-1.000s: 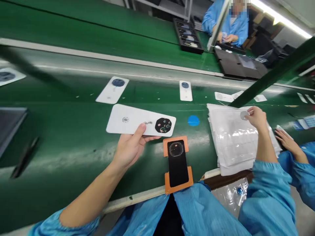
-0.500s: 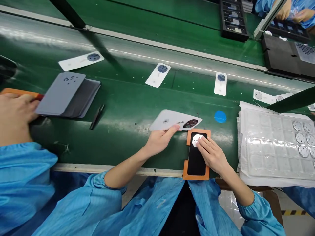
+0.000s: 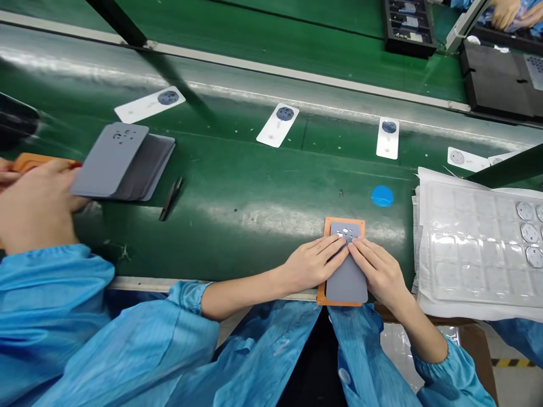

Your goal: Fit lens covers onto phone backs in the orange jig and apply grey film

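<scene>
A grey phone back cover [image 3: 345, 280], inner side up with small cutouts near its top end, lies over an orange fixture [image 3: 321, 297] at the bench's front edge. Its lower right corner reaches past the fixture's edge. My left hand [image 3: 316, 263] comes from the left, its fingertips on the cover just below the cutouts. From the right, my right hand [image 3: 377, 268] meets it there, fingers close together on the cover. Both hands are closed about its upper part; the black pad and the white round piece beneath are hidden.
Left, a co-worker's hand [image 3: 40, 203] is beside a stack of grey covers [image 3: 112, 164] and black tweezers [image 3: 171, 199]. White covers [image 3: 278, 125] lie along the back. A blue disc [image 3: 382, 195] sits near a clear tray [image 3: 470, 243] of round pieces at right.
My left hand has brought the cover right and turned it over onto the fixture, covering the pad and round piece. My right hand has shifted from the round piece onto the cover.
</scene>
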The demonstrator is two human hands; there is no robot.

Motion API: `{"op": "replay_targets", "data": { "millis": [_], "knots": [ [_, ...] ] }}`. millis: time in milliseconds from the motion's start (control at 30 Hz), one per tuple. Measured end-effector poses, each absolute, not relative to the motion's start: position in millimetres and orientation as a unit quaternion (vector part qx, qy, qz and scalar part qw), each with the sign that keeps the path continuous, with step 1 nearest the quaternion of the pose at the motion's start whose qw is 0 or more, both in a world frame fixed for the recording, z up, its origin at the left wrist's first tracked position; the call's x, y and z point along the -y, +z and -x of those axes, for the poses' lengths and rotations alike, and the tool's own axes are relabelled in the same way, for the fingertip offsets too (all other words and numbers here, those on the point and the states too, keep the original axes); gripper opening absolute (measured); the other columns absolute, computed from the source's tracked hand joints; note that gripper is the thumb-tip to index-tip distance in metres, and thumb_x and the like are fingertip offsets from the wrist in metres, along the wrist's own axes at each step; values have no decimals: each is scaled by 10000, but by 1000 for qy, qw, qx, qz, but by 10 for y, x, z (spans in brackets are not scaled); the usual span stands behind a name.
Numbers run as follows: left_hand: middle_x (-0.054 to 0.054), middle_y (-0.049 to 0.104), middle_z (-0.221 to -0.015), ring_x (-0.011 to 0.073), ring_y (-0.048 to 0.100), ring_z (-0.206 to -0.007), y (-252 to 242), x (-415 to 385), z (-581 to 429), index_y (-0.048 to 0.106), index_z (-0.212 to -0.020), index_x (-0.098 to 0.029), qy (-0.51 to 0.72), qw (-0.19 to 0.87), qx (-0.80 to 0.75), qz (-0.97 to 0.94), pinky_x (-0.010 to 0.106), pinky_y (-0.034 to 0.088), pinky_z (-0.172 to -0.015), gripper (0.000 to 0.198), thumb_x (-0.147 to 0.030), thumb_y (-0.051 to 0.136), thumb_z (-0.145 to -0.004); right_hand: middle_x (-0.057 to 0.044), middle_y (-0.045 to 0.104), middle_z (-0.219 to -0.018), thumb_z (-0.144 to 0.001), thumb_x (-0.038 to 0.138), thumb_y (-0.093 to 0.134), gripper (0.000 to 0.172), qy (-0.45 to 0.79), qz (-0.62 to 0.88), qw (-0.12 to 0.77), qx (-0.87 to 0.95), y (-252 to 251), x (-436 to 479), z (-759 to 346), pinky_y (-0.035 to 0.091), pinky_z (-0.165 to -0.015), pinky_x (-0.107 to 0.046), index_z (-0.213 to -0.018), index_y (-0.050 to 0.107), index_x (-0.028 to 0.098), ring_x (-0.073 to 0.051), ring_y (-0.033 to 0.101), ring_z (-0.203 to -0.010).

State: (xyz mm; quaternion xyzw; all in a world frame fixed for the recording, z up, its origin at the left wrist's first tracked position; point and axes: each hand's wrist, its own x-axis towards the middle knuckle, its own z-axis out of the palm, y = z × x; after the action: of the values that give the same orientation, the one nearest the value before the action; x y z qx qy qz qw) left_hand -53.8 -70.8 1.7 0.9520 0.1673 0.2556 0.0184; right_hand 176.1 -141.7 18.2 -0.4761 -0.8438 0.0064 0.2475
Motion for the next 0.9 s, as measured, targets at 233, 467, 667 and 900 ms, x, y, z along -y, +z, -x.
{"op": "replay_targets", "data": {
  "millis": [233,467,667,900],
  "knots": [
    [178,705,-1258,244,681,-1206,-1,778,548,559,-1329,-61,237,-2,-182,-954,349,578,-1036,351,-70,456,-994,-166,716,-1265,-973,21,509,475,-34,457,223,860,111,1447,-1705,607,-1015,-413,-1441,535,96,-279,671,-1224],
    [190,696,-1271,254,666,-1230,-32,736,574,542,-1349,-48,231,29,-178,-956,346,572,-1045,375,-49,458,-984,-160,737,-1217,-969,18,510,422,-57,455,200,866,196,1418,-1693,623,-975,-406,-1382,569,85,-278,708,-1153],
    [213,686,-1277,275,661,-1237,-88,699,599,538,-1321,-29,211,25,-181,-960,341,601,-986,372,-10,441,-962,-179,722,-1245,-969,27,500,414,-49,449,161,877,185,1411,-1725,607,-1004,-419,-1374,578,67,-287,700,-1170],
    [275,465,-1520,382,410,-1463,-78,651,499,612,-1180,-94,119,90,-204,-968,530,411,-1195,349,-117,624,-832,-232,479,-1526,-981,72,417,599,3,483,91,871,25,1332,-1698,442,-1185,-509,-1569,312,25,-328,429,-1463]
  ]
}}
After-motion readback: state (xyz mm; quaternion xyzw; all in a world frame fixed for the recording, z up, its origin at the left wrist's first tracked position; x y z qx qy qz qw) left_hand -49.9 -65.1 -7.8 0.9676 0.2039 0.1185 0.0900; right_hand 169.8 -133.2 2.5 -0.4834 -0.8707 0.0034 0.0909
